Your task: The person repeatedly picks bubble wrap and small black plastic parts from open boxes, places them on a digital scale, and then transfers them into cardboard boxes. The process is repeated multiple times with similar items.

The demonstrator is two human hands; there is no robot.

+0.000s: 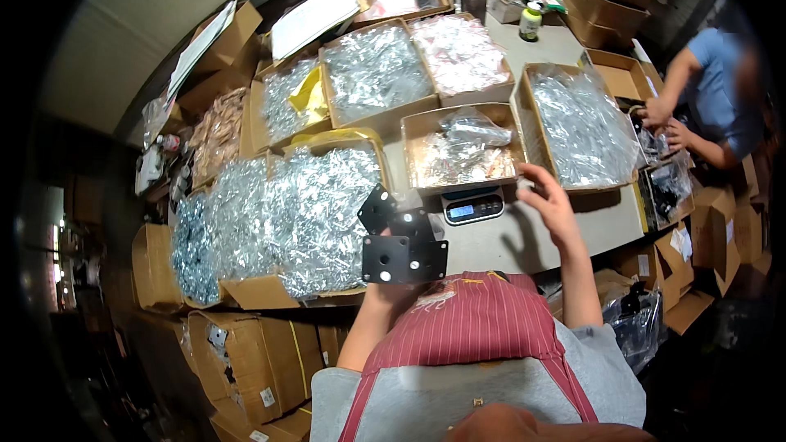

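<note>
Several black metal plates (386, 258) with holes at their corners are fanned out in front of my body at the table's near edge. My left hand (399, 293) is under them and holds them, its fingers mostly hidden. To the right, my right hand (550, 201) is raised near the corner of an open cardboard box (417, 182), fingers bent and apart, with nothing I can make out in them. That box contains clear plastic bags and small parts, and stands on a digital scale (473, 209) with a lit display.
Bagged metal hardware fills boxes on the left (323, 213), at the back (378, 65) and on the right (577, 127). A green bottle (530, 22) stands farther back. At the far right a person in a blue shirt (725, 90) handles bagged parts. Cardboard cartons (262, 360) sit below the table.
</note>
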